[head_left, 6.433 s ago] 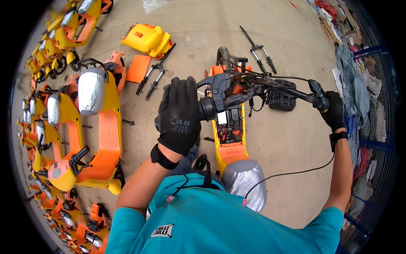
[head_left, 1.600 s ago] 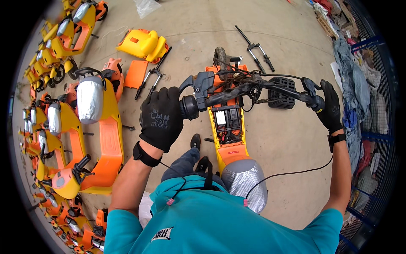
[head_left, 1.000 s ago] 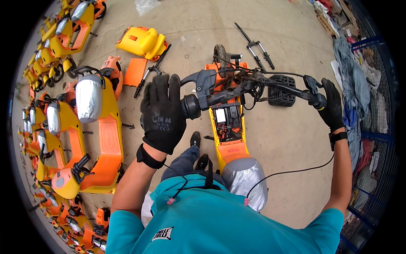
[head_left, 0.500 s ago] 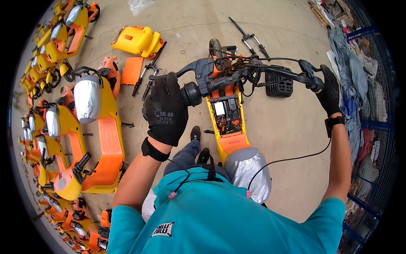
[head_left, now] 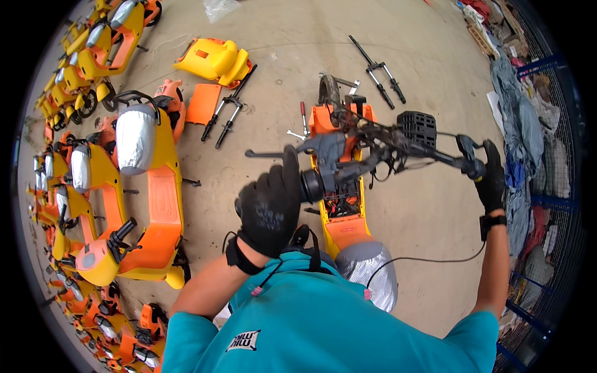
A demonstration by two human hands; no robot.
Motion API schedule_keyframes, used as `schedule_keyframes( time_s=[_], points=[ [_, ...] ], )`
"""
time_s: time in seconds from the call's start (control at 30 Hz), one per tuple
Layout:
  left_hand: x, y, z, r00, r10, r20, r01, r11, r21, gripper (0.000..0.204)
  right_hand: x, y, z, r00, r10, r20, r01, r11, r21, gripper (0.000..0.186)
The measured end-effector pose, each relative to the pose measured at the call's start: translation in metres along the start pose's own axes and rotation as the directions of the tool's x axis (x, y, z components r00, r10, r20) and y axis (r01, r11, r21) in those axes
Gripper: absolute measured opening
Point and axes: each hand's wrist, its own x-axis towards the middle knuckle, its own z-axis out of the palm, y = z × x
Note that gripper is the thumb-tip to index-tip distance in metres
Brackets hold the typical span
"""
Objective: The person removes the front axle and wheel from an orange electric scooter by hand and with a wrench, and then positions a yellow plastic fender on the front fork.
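Observation:
A black handlebar (head_left: 448, 160) with brake levers and a tangle of cables (head_left: 388, 149) spans in front of me, above an opened yellow and orange scooter (head_left: 349, 233). My left hand (head_left: 270, 208), in a black glove, is closed around the left grip (head_left: 311, 185). The right grip (head_left: 474, 170) lies in my gloved right hand (head_left: 493, 180), its fingers partly hidden. Below the bar, the scooter's floor is uncovered and wiring (head_left: 344, 202) shows inside. A silver cover wraps its seat (head_left: 370, 273). Cables hide where the bar meets the scooter.
Two front forks (head_left: 230, 115) (head_left: 377, 71), an orange panel (head_left: 203, 104), a yellow body shell (head_left: 214, 61), wrenches (head_left: 297, 135) and a black ribbed basket (head_left: 416, 128) lie around the scooter. Parked scooters (head_left: 155, 193) crowd the left. Grey sheeting (head_left: 519, 118) and a mesh fence (head_left: 556, 155) line the right.
Both hands have brought the handlebar back toward my body, uncovering the orange front part and the tools beyond it. The view has shifted slightly. My grip on both ends stays.

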Motion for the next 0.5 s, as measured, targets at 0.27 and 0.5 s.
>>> schedule_keyframes(
  time_s=[0.27,0.5],
  points=[
    [-0.033,0.026,-0.023,0.991,-0.013,0.131,0.035,0.985,-0.166,0.058,-0.045,-0.007,-0.016,0.991,0.098,0.087,-0.104,0.993,0.060,0.078],
    [-0.016,0.031,-0.024,0.993,0.025,0.113,0.009,0.957,-0.289,0.070,-0.047,0.008,-0.009,0.999,0.048,0.023,-0.047,0.998,-0.045,0.075]
  ],
)
